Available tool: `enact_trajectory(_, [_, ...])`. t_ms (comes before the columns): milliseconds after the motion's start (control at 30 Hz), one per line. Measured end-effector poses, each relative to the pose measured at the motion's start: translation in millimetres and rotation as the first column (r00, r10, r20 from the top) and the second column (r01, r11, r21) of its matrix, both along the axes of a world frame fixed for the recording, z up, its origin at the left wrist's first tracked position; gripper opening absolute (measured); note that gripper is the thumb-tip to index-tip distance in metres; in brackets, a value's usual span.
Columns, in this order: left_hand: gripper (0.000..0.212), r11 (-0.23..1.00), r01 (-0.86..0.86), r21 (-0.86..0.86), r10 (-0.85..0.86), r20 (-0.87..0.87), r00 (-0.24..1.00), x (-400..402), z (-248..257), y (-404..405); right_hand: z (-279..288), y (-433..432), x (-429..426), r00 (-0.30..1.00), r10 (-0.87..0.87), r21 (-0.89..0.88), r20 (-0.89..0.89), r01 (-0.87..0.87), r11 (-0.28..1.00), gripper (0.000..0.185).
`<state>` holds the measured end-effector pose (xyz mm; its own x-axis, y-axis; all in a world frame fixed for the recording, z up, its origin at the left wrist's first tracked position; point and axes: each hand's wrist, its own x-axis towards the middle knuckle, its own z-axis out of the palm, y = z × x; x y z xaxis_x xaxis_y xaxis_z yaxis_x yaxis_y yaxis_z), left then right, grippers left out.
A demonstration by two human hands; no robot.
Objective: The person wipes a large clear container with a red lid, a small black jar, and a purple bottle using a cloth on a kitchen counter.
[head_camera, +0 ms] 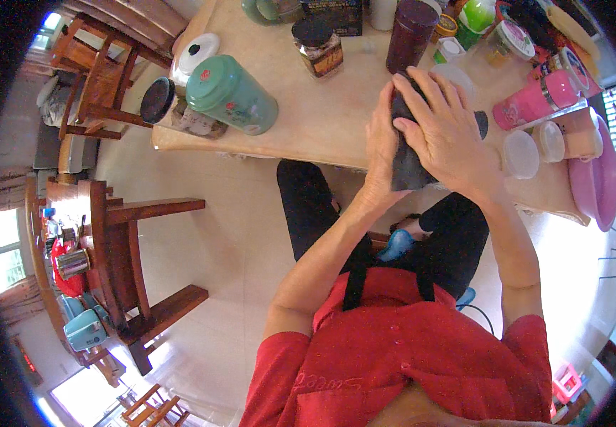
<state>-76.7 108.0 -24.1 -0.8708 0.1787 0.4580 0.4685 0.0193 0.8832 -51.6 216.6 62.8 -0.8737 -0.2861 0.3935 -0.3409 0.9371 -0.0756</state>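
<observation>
A dark grey block-like object [410,165] stands at the table's near edge, largely covered by my hands; its exact kind cannot be told. Along its left side lies my left hand [381,144], fingers pointing away from me. My right hand [441,128] rests over its top and right side with the fingers spread. Just beyond the fingertips is a dark purple tumbler [412,37]. Farther left stand a black-lidded glass jar [318,50] and a green lidded canister [233,96], with another black-lidded jar [180,109] beside the canister.
Right of my hands are a pink bottle [535,101], translucent round containers [520,155] and a purple basin [596,176] by the table edge [308,158]. A white lid [198,53] lies behind the green canister. Wooden chairs [121,256] stand at the left.
</observation>
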Motion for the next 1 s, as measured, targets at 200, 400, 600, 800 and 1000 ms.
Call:
enact_trajectory(200, [0.106,0.994,0.044,0.097,-0.046,0.024,0.999,9.3,10.5,-1.3,-2.0,9.4,-39.9,0.982,0.108,-0.241,0.154,-0.068,0.968,0.03])
enact_trajectory(400, [0.105,0.994,0.011,0.109,-0.018,0.069,0.997,15.8,11.1,-2.0,10.8,29.3,-48.1,0.875,0.202,-0.385,0.44,-0.02,0.923,0.029])
enact_trajectory(600, [0.115,0.982,0.08,-0.17,-0.098,-0.096,0.991,35.2,13.7,-17.2,-0.2,35.1,-7.8,0.841,0.312,-0.708,0.442,0.114,0.697,0.032])
enact_trajectory(800, [0.11,0.909,-0.072,-0.41,-0.029,-0.235,0.971,54.8,47.6,-32.7,-10.6,31.4,15.9,0.931,0.094,-0.638,0.353,0.166,0.752,0.029])
enact_trajectory(1000, [0.117,0.678,-0.041,-0.734,-0.064,-0.114,0.991,82.2,84.6,-38.1,-5.5,-4.5,41.9,0.963,0.134,-0.759,0.233,0.094,0.644,0.023])
